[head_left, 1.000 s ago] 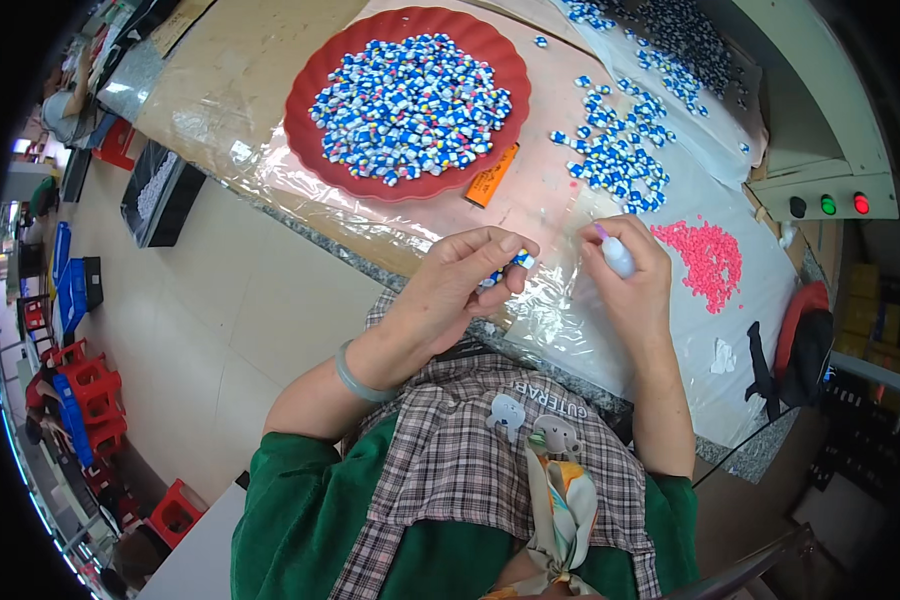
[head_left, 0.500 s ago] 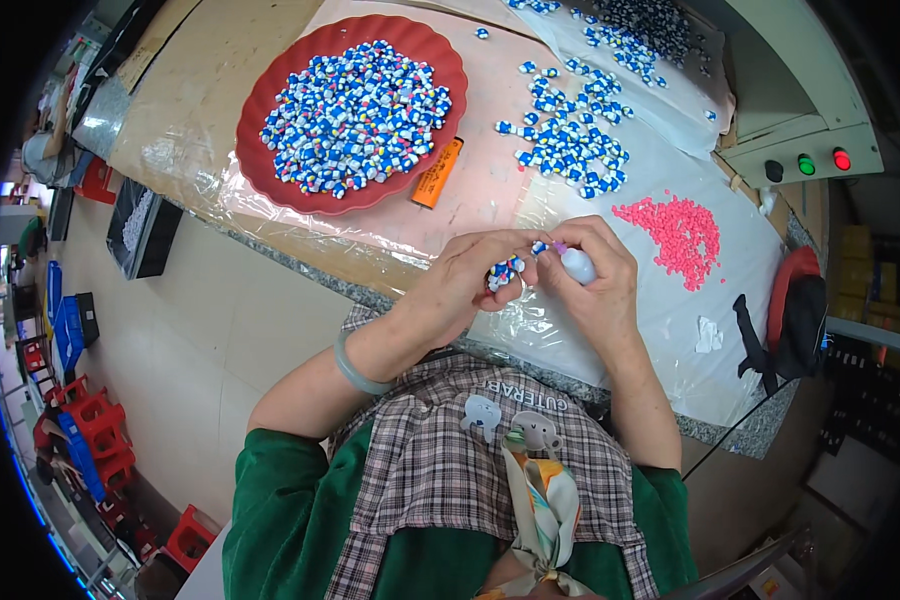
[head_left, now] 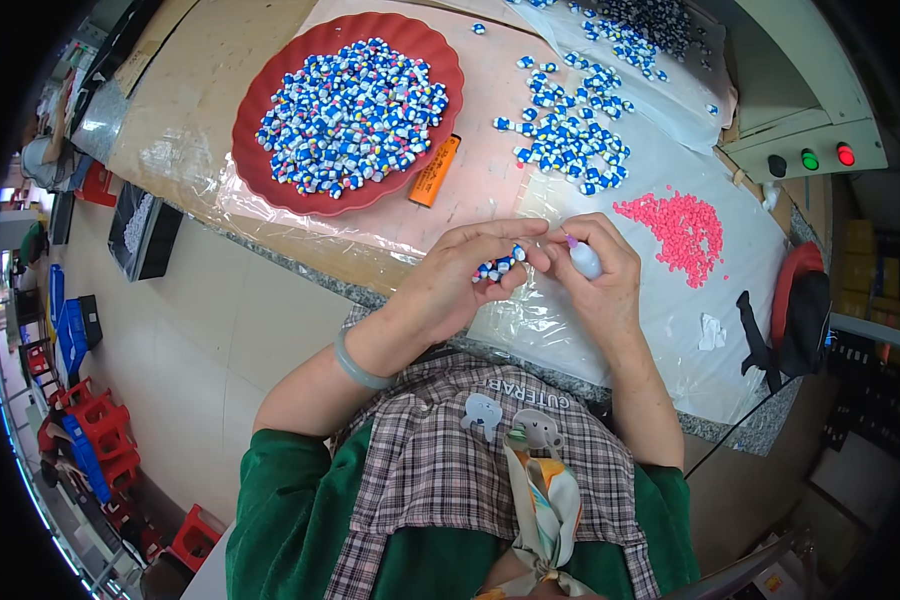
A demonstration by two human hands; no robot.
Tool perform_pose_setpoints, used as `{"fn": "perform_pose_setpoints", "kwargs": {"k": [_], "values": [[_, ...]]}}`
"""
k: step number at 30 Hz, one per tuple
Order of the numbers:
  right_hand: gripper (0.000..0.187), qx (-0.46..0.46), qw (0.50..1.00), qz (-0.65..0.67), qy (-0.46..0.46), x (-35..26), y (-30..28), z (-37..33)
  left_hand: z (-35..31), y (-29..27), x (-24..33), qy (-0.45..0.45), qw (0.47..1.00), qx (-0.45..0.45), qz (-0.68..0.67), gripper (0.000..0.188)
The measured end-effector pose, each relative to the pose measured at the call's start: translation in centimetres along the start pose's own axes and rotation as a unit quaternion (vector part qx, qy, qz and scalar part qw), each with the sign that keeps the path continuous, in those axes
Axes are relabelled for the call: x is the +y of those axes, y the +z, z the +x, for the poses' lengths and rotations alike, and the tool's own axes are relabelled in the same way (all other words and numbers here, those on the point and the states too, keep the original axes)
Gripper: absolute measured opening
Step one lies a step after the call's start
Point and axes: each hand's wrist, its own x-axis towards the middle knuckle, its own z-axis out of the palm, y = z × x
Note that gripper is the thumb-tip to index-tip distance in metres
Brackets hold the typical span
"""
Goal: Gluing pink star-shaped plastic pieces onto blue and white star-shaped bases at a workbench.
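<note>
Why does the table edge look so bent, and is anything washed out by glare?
Head view: the fisheye lens bows the table edge and blackens the corners; glare whitens the plastic sheet beside the red tray; the left hand and right hand stay sharp at centre.

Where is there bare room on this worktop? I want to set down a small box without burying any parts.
One free patch lies between the round red plastic tray and the loose blue-and-white pile, past the orange flat pack. Another lies between the pink pellet heap and the table's near edge, by the white scrap. It is crowded around the left hand and right hand.
</note>
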Motion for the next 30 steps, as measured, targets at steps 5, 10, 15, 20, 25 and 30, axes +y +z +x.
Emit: {"fn": "perform_pose_setpoints", "kwargs": {"k": [5,10,15,20,25,30], "values": [[0.013,-0.002,1.0,0.01,0.017,0.1,-0.5,0.0,-0.4,-0.1,0.7,-0.013,1.0,-0.02,-0.007,0.041],[0.014,0.021,1.0,0.006,-0.005,-0.3,-0.9,0.0,-0.7,0.2,1.0,-0.013,0.998,-0.02,-0.066,0.042],[0.016,0.044,0.998,0.011,-0.035,-1.4,-1.1,-0.1,-0.9,0.1,0.7,0.011,0.995,-0.04,-0.09,0.042],[0.023,-0.029,0.996,-0.001,-0.085,-3.1,-0.4,-1.0,-1.1,0.4,0.2,0.027,0.995,-0.035,-0.085,0.042],[0.027,-0.071,0.991,-0.011,-0.109,-3.2,0.7,-1.1,-1.4,0.8,-0.4,0.006,0.998,0.01,-0.06,0.041],[0.026,-0.08,0.978,-0.089,-0.172,-2.6,0.7,-1.1,-1.2,0.7,-0.8,0.003,0.998,-0.001,-0.068,0.039]]}}
